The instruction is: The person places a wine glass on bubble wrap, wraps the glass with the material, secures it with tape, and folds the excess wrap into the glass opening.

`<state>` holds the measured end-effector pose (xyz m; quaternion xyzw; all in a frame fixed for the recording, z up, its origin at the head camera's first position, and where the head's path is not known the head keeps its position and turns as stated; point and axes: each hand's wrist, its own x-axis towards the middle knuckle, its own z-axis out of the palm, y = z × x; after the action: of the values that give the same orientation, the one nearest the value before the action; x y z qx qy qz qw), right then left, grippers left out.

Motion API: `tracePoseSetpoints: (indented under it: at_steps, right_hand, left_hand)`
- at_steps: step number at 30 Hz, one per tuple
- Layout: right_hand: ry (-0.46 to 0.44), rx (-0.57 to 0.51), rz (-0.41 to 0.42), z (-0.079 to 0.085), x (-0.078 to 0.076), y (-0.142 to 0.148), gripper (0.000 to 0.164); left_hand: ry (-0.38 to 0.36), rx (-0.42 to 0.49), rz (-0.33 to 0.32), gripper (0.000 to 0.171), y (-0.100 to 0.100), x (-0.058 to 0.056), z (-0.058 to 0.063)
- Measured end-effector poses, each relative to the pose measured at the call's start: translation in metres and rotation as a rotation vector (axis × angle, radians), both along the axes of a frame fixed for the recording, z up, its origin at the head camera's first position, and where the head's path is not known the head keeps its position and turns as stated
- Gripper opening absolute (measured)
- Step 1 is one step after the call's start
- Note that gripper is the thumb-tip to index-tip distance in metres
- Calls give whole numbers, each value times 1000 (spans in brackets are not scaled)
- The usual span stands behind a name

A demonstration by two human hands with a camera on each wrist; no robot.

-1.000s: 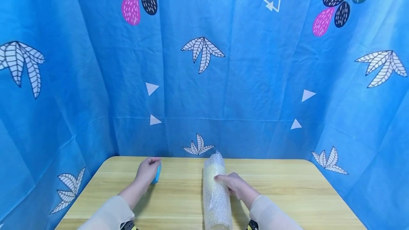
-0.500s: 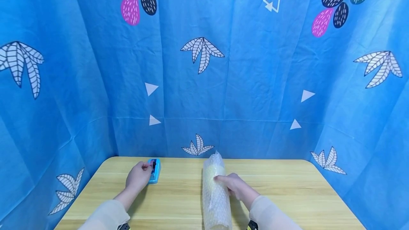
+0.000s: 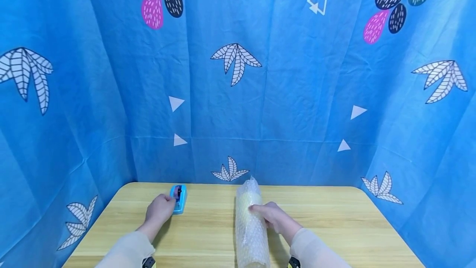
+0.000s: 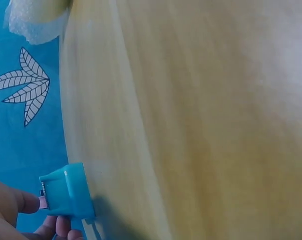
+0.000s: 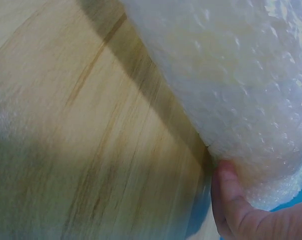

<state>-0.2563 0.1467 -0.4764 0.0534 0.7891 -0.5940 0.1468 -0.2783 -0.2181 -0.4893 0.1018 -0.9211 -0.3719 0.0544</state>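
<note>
A blue tape dispenser stands at the table's back left, its roll and serrated cutter showing. My left hand grips it from the left side. In the left wrist view the thumb reaches a small pink tab at the cutter, while curled fingertips lie against the side. A long roll of bubble wrap lies front to back near the middle, something pale yellow showing through it. My right hand grips the roll from the right, thumb on top. Its other fingers are mostly hidden.
Both things rest on a light wood table with rounded back corners. A blue patterned curtain rises behind the back edge and along both sides. The bubble wrap's far end reaches that back edge.
My left hand has drawn back and left from over the dispenser to its left side, leaving more of the dispenser in sight. My right hand and the bubble wrap have stayed put.
</note>
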Motion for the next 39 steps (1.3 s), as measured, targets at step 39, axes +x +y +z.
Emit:
tracePoseSetpoints:
  at_steps: [39]
  right_hand:
    - [-4, 22, -18, 2, 1, 0, 58]
  left_hand:
    - [-196, 665, 96, 52, 2, -17, 6]
